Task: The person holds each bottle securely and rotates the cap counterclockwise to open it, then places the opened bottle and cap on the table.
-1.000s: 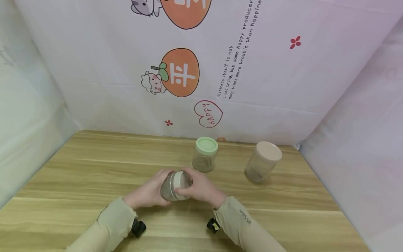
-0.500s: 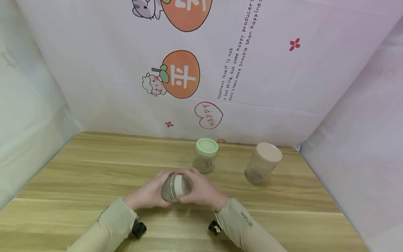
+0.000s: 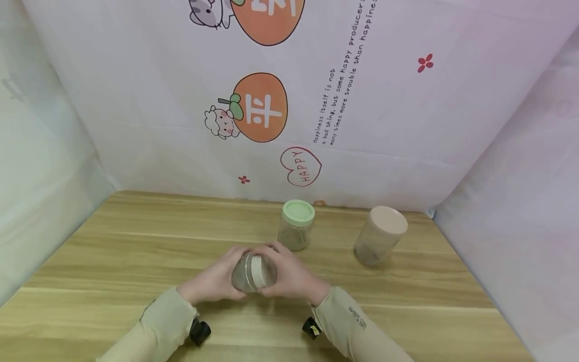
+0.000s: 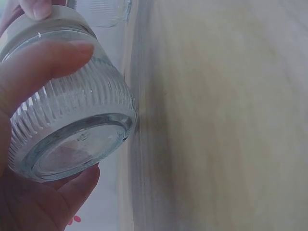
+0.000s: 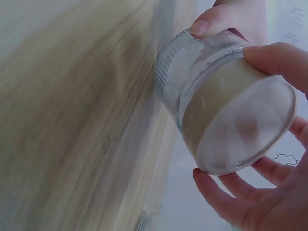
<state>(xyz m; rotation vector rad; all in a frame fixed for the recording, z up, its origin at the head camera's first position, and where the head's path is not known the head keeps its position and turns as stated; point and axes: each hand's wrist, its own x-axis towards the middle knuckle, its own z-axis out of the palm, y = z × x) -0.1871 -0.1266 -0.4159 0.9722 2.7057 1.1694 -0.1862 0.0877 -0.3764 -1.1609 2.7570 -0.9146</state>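
Here, left hand grips ribbed glass jar, tilted; right hand grips smooth round lid.

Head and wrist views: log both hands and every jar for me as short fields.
left hand: grips the held jar by its glass body
right hand: grips the pale lid
held jar: tilted, lid on, lid end toward right hand
green-lidded jar: upright on table, lid on
pale-pink-lidded jar: upright on table, lid on, right of green-lidded jar
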